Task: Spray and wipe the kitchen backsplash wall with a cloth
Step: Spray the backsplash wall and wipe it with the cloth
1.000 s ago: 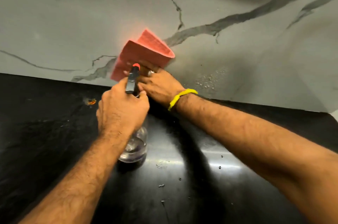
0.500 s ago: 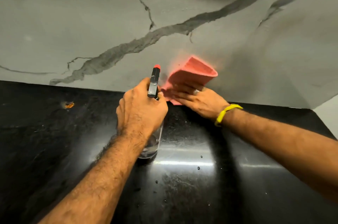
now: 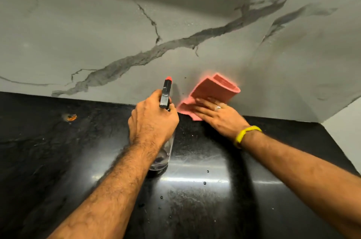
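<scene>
The right hand (image 3: 218, 115) lies flat with straight fingers on the pink cloth (image 3: 213, 92) and presses it on the backsplash wall (image 3: 117, 33), low in the middle right of the frame, just above the black surface (image 3: 58, 150). One second ago the cloth was more to the left and higher on the wall; now it has gone right and down to the bottom edge, and the water drops seen there before are no more visible. I judge that this low strip is being wiped and that the corner to the right comes next. The left hand (image 3: 152, 121) grips the spray bottle (image 3: 165, 92) as before, its nozzle pointing at the wall just left of the cloth. A small orange stain (image 3: 71, 117) stays on the surface at the left.
</scene>
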